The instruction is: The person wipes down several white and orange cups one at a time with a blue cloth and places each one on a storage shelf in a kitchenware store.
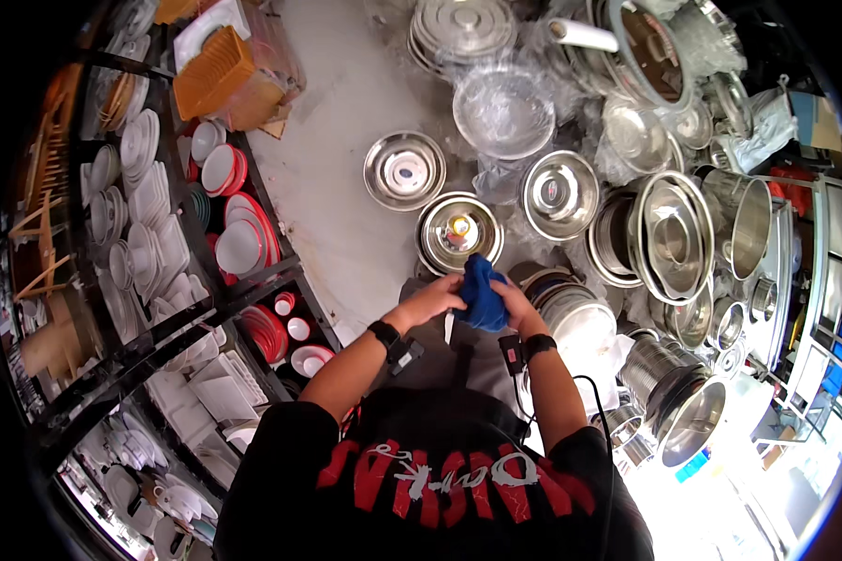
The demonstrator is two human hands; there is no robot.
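A bunched blue cloth is gripped from both sides in front of my body. My left hand pinches its left side, and my right hand holds its right side. Just beyond the cloth sits a stack of shiny steel basins, with a small yellow and white round item in the top one. Another steel basin lies on the floor to the upper left. To the right is a further steel basin with a sticker at its centre.
Black shelving on the left holds white plates and red-rimmed bowls. Orange plastic baskets stand at its far end. On the right are stacked steel pots, plastic-wrapped basins and a tall pot. Bare grey floor shows between.
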